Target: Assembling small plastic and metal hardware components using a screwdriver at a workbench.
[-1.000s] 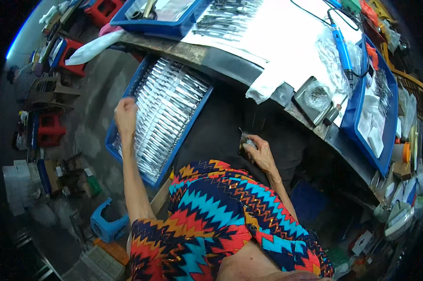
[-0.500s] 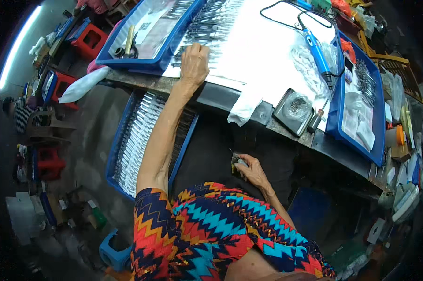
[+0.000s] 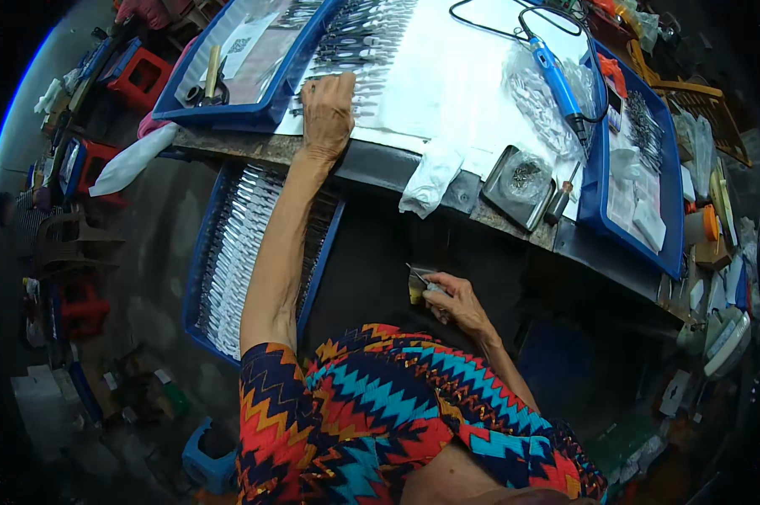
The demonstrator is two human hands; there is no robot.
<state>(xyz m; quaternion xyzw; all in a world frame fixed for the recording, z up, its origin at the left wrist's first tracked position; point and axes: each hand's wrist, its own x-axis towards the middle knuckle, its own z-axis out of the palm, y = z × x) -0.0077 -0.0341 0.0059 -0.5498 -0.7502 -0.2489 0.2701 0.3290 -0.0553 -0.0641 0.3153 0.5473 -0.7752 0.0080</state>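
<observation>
My left hand [image 3: 328,114] rests knuckles-up on the bench. Its fingers curl down at the near end of a long row of slim silver metal tools [image 3: 367,42] with loop-like parts, laid on white paper. What those fingers grip, if anything, is hidden. Lower down, in front of my body, my right hand [image 3: 460,305] is closed around a small thin-tipped metal tool [image 3: 417,275], whose kind I cannot make out. A small yellowish piece [image 3: 415,291] shows beside the fingers. Just left of the row stands a blue tray [image 3: 266,115] holding papers and a few tools.
A blue crate [image 3: 196,278] packed with similar metal tools sits below the bench edge. To the right lie a blue corded pen-like power tool [image 3: 557,84], a metal tin [image 3: 491,192] with a plastic bag, a screwdriver [image 3: 557,204] and another blue tray [image 3: 595,189]. A white cloth [image 3: 430,178] overhangs the edge.
The whole view has shifted a little. My left hand has drawn slightly closer to the bench's near edge. My right hand has turned a little, and the thin tip and yellowish piece show more plainly.
</observation>
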